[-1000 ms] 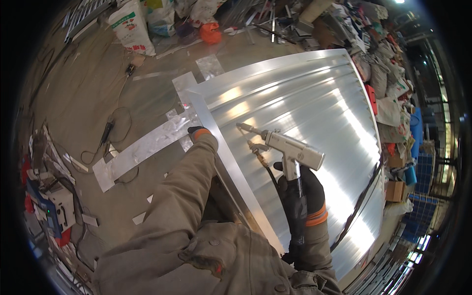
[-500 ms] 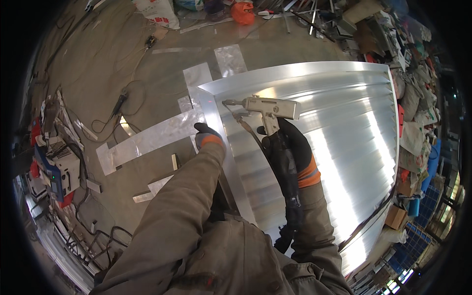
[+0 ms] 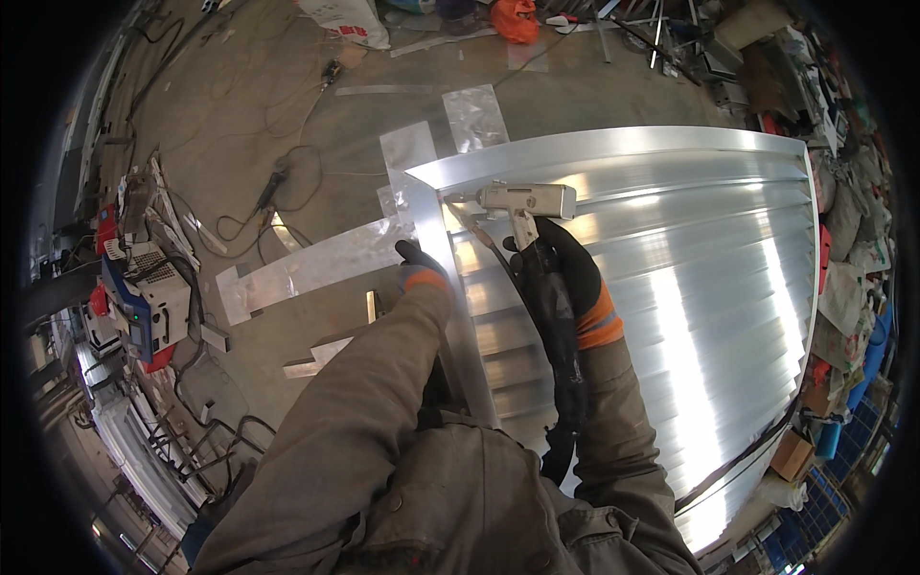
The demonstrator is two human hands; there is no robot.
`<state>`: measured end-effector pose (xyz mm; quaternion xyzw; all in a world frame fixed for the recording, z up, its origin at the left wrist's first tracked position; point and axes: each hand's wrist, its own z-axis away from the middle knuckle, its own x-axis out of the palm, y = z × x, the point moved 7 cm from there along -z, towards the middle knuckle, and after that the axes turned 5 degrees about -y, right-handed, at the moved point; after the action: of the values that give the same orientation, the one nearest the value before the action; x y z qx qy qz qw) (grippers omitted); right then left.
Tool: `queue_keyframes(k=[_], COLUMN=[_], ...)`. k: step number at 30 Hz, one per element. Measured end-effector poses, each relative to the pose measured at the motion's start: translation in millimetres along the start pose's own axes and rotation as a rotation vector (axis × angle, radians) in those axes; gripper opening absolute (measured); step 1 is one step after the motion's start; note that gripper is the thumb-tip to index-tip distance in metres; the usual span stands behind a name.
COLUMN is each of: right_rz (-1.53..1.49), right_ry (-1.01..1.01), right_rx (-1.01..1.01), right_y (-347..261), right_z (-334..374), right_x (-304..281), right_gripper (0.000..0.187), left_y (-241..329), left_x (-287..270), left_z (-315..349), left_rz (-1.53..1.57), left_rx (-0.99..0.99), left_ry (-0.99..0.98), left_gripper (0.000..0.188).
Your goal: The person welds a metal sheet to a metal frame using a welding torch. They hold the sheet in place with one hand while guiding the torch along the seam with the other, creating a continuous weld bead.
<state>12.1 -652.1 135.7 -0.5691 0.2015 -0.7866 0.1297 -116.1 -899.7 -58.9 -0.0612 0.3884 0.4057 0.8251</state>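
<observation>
Above ribbed silver metal panel point(image 3: 632, 230), flat silver frame point(image 3: 433, 225) fitted: right hand point(image 3: 571, 264) gripping grey pistol-shaped tool point(image 3: 537, 199); left hand point(image 3: 419, 261), hold unclear; remaining work indeterminable.

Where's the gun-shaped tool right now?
Head view, above and right of centre: the gun-shaped tool is in the right hand, over the slatted metal panel, its nozzle pointing left near the panel's left frame.

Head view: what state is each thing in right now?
Slatted metal panel, framed, slats shiny
Gun-shaped tool, held, nozzle pointing left
Left hand, gloved, at the panel's left edge, contact unclear
Right hand, gloved, wrapped around the tool's handle
Boxy blue-and-white machine, green light lit
Black corded tool, lying on the floor
</observation>
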Motion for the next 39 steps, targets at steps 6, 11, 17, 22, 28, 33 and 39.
queue_keyframes(k=[6, 11, 17, 22, 28, 33, 39], right_rz=[0.097, -0.284, -0.134, -0.013, -0.014, 0.032, 0.508], right_ry=[0.062, 0.059, 0.121, 0.191, 0.181, 0.148, 0.031], right_rx=[-0.030, 0.118, 0.116, 0.113, 0.088, 0.082, -0.098], right_y=[3, 18, 19, 17, 11, 7, -6], right_z=[-3, -12, -12, -11, -8, -9, -2], right_x=[-7, -10, -13, -16, -1, 4, 8], right_gripper=[0.040, 0.039, 0.038, 0.039, 0.041, 0.036, 0.035], left_y=[-6, -7, -12, -12, -10, -13, -14], left_x=[5, 4, 6, 5, 7, 19, 18], left_z=[-13, -13, -14, -12, -16, -34, -33], left_rz=[0.086, 0.083, 0.078, 0.077, 0.081, 0.104, 0.096], left_rx=[-0.007, -0.011, -0.016, -0.021, -0.019, -0.007, 0.031], left_ry=[0.009, 0.004, -0.005, -0.010, -0.011, -0.014, 0.030], left_gripper=[0.098, 0.100, 0.102, 0.104, 0.107, 0.108, 0.107])
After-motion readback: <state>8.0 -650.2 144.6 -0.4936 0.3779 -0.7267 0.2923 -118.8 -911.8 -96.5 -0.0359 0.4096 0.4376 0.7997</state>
